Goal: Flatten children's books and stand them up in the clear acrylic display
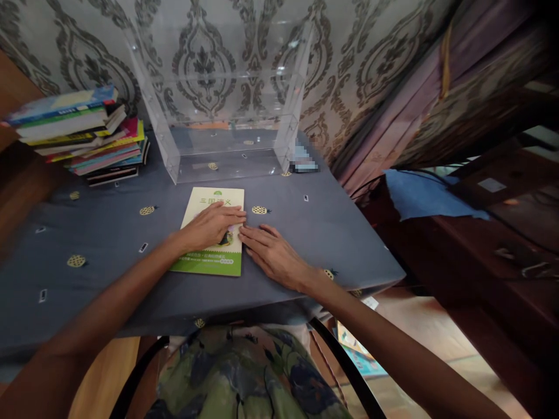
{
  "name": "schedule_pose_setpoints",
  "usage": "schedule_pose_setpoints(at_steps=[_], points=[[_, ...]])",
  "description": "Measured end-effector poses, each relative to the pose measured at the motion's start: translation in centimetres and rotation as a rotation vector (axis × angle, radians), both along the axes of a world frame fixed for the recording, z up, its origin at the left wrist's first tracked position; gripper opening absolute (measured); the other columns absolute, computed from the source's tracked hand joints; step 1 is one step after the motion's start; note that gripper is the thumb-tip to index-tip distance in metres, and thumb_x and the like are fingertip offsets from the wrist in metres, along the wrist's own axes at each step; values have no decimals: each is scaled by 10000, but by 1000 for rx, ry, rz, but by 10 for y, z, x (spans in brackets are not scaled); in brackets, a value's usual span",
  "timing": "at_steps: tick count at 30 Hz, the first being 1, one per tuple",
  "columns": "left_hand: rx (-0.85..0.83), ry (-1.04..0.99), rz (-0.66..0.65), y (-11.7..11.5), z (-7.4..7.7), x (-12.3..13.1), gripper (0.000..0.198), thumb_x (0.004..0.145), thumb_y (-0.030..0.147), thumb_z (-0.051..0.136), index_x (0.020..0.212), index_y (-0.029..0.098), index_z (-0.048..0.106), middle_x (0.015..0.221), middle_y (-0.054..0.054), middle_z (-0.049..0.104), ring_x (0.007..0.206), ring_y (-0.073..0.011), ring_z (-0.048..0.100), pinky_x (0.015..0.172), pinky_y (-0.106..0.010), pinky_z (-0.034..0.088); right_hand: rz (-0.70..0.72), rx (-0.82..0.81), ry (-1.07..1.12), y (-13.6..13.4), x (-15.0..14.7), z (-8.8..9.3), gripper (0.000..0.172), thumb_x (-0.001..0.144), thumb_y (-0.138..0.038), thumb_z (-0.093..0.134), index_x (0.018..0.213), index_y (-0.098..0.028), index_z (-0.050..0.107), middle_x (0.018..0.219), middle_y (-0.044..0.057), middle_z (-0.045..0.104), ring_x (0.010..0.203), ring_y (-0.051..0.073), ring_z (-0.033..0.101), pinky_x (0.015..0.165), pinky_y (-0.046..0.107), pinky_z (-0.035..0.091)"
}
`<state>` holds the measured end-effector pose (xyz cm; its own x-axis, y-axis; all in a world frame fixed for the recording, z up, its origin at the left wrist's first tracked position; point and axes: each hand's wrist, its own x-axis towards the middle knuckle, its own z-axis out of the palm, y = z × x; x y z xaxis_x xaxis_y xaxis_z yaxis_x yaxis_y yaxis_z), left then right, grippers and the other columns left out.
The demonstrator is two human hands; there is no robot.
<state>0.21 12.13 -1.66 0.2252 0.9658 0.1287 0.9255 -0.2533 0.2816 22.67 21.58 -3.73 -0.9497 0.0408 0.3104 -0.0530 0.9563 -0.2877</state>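
A thin green and cream book (205,256) lies flat on the table covered by a grey-blue cloth (109,233). My left hand (212,226) rests flat on the book's cover, fingers stretched out toward its right edge. My right hand (273,253) lies flat on the cloth beside the book's right edge, its fingertips touching that edge. Neither hand holds anything.
A clear acrylic box-shaped stand (218,99) stands behind the book against the patterned wall. A stack of several books (82,137) sits at the back left. A curtain (414,99) hangs at the right, with dark wooden furniture and a blue cloth (428,195) below it.
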Motion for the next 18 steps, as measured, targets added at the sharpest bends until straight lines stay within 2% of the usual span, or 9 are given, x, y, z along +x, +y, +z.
schedule_pose_setpoints(at_steps=[4,12,18], points=[[-71,-55,-59,-7,7,2,553,882,41,371,1324,267,615,1365,-18,650,1356,-152,518,1176,-472,317,32,9,9,-8,9,2,407,1030,-184,369,1396,-152,544,1419,136,594,1339,238,534,1139,508,395],[36,7,-71,-17,2,12,496,886,54,422,1302,227,628,1395,-71,622,1342,-190,536,1163,-512,334,18,-1,27,-12,11,-3,423,999,-151,415,1402,-138,542,1408,147,601,1361,247,512,1129,523,404],[-47,-73,-115,-27,12,15,495,912,63,390,1300,252,633,1354,-40,657,1347,-178,532,1157,-478,360,56,-32,33,-24,20,-4,430,977,-119,450,1385,-197,563,1404,110,612,1325,221,549,1143,508,393]])
